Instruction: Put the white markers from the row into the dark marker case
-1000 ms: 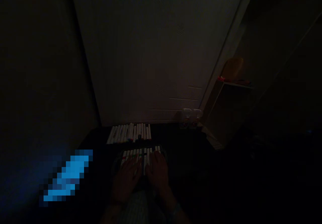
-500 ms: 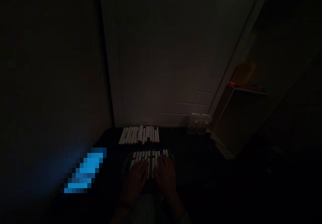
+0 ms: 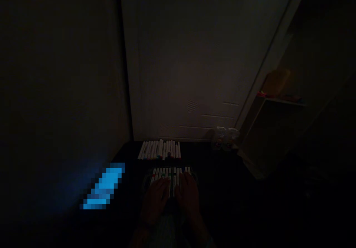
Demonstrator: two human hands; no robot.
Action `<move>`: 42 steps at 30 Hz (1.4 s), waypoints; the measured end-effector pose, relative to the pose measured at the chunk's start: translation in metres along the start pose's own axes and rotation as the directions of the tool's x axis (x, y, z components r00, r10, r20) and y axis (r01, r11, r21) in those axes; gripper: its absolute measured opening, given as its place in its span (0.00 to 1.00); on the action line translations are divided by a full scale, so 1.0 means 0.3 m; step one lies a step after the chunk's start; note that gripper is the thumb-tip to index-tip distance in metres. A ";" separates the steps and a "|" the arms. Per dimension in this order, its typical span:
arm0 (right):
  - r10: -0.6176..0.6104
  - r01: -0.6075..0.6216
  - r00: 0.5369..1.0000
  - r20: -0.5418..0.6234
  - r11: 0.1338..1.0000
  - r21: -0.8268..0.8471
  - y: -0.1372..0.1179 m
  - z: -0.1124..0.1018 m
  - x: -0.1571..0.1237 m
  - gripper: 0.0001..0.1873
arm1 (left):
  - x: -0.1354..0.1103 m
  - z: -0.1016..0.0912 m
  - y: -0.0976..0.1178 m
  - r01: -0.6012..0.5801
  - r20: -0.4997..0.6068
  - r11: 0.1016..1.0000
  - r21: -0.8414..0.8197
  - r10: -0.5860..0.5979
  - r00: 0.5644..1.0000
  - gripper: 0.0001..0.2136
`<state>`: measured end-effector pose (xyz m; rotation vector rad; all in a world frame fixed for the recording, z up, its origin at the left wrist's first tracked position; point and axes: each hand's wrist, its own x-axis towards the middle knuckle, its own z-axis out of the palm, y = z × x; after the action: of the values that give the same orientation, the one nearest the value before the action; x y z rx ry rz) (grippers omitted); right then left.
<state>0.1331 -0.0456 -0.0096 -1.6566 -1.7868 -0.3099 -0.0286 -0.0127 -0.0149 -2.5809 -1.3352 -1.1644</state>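
Note:
In dim light, a row of white markers [image 3: 166,172] with coloured bands lies side by side in a dark, see-through-edged tray [image 3: 195,177] close to me. My left hand [image 3: 156,196] rests over the left part of the row, its fingers laid along the markers. Over the right part lies my right hand [image 3: 188,193], fingers stretched forward on the markers and thumb near the middle gap. Neither hand appears to grip a marker. Both hands hide the near ends of the row.
Behind the tray, a second row of white markers [image 3: 160,150] lies on the dark table. Two clear plastic packages [image 3: 225,138] stand at the back right by the pale wall panel [image 3: 180,73]. A blurred, glowing blue screen [image 3: 107,185] is at left. A shelf unit [image 3: 256,129] rises at right.
The whole view has shifted, so everything sits slightly further right. Both hands keep about the same place on the markers.

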 end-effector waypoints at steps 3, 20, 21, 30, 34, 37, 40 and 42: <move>-0.004 0.004 1.000 -0.001 1.000 0.002 -0.001 -0.001 0.001 0.24 | -0.001 0.001 -0.002 -0.001 0.017 1.000 0.009 0.001 1.000 0.15; 0.000 0.000 1.000 -0.028 1.000 -0.002 -0.006 -0.010 0.003 0.24 | 0.012 -0.017 0.019 0.012 0.032 0.999 0.036 -0.013 0.999 0.15; 0.001 -0.001 1.000 -0.024 1.000 -0.001 -0.007 -0.012 0.003 0.24 | 0.013 -0.019 0.019 0.010 0.036 0.999 0.036 -0.011 0.999 0.15; 0.006 -0.005 0.999 -0.052 1.000 0.011 -0.005 -0.010 0.001 0.23 | 0.015 -0.016 0.012 -0.018 0.029 1.000 0.026 0.017 0.999 0.15; -0.005 0.005 0.998 -0.060 1.000 0.013 -0.002 -0.003 0.000 0.22 | 0.015 -0.019 0.014 -0.023 0.014 1.000 0.012 0.022 1.000 0.15; -0.003 0.004 0.999 -0.041 1.000 0.018 -0.001 -0.002 0.000 0.23 | 0.015 -0.022 0.016 -0.021 0.010 1.000 0.001 0.021 1.000 0.15; 0.005 -0.005 1.000 -0.026 1.000 0.020 0.000 -0.003 0.001 0.24 | 0.014 -0.021 0.015 -0.023 0.017 1.000 -0.001 0.023 1.000 0.15; 0.004 -0.004 1.000 -0.018 1.000 0.020 -0.001 -0.005 0.001 0.24 | 0.013 -0.018 0.012 -0.017 0.019 1.000 -0.002 0.017 1.000 0.15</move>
<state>0.1333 -0.0464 -0.0082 -1.6387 -1.7672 -0.3038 -0.0278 -0.0140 -0.0076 -2.6061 -1.3133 -1.1425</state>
